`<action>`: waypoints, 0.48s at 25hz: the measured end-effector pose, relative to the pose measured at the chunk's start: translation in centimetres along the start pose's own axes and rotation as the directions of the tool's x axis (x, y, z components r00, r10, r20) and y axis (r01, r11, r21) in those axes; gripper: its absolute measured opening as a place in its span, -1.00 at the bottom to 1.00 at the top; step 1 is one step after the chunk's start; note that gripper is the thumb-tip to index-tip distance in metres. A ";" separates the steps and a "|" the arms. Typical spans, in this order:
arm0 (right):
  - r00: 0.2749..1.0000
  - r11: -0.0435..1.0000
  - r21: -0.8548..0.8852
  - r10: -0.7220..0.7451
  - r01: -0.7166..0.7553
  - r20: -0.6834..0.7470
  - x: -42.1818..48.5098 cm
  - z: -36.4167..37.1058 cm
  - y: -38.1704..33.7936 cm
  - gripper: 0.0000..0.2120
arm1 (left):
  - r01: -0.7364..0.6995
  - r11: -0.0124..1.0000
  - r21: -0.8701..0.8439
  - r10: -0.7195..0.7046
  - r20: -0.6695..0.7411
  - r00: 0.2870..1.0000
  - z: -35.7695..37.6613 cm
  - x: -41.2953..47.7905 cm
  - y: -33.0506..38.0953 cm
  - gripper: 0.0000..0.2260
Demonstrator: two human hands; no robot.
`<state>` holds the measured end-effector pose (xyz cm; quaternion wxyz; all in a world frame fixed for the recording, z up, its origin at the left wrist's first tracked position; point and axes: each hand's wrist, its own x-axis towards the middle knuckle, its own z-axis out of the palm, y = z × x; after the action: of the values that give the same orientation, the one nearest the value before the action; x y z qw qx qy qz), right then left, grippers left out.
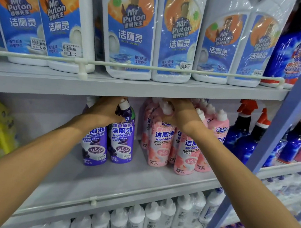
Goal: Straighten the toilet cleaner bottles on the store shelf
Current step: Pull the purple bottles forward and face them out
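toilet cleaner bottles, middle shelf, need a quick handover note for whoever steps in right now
Left hand: holds the neck of the right purple bottle, upright beside the second purple bottle.
Right hand: holds the top of the front-left pink bottle.
Done: the purple pair looks roughly lined up, labels forward.
Left: the other pink bottles stand in an uneven cluster, and the foremost pink bottle sits ahead of the rest. They probably need pulling into rows.
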<state>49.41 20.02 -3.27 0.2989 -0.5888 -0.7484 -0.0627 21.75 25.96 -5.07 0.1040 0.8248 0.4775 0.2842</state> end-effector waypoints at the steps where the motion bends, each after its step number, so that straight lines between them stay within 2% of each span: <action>1: 0.999 0.999 0.033 0.013 -0.012 -0.034 -0.1 0.2 -0.4 -0.53 | -0.006 1.000 -0.023 0.005 -0.035 0.999 0.1 -0.4 -0.1 -0.55; 3: 0.997 0.993 0.118 0.013 -0.004 -0.077 -0.5 0.6 -2.2 -0.56 | -0.025 0.997 -0.067 0.017 -0.119 0.993 -0.1 -1.5 -0.1 -0.56; 6: 0.989 0.981 0.159 -0.097 0.113 -0.108 -0.7 1.6 -5.1 -0.51 | -0.036 0.999 -0.012 0.032 -0.256 0.966 -1.8 -4.1 0.0 -0.61; 7: 0.990 0.978 0.162 -0.118 0.130 -0.082 -0.5 2.2 -5.8 -0.46 | -0.039 0.999 -0.005 0.036 -0.306 0.951 -2.5 -5.2 0.1 -0.64; 9: 0.994 0.956 0.277 -0.104 0.097 0.012 0.0 3.8 -7.0 -0.38 | -0.038 0.999 -0.008 0.031 -0.412 0.911 -3.6 -7.1 -0.6 -0.68; 11: 0.993 0.922 0.384 -0.091 0.053 0.081 0.4 5.5 -7.6 -0.30 | 0.012 0.995 -0.103 -0.056 -0.431 0.901 -3.6 -8.1 -2.5 -0.61; 12: 0.991 0.911 0.411 -0.093 0.045 0.097 0.6 6.4 -7.5 -0.29 | 0.072 0.974 -0.217 -0.149 -0.368 0.918 -3.3 -8.4 -3.8 -0.55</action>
<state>40.04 21.09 -6.20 0.3692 -0.4894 -0.7812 0.1182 13.94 20.49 -7.20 0.1070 0.7107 0.5038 0.4792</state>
